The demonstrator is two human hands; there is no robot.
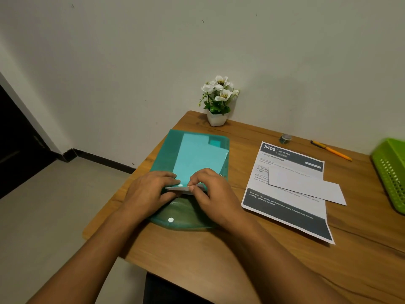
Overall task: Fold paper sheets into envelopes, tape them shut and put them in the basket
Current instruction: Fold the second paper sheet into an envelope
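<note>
1 white paper sheet (178,188) is pinched at the mouth of a teal folder (175,139) by the curled fingers of the right hand (210,189); the folder's lip is gripped by the left hand (149,189). The sheet is best drawn out flat and slowly (creases spoil later folds).
</note>
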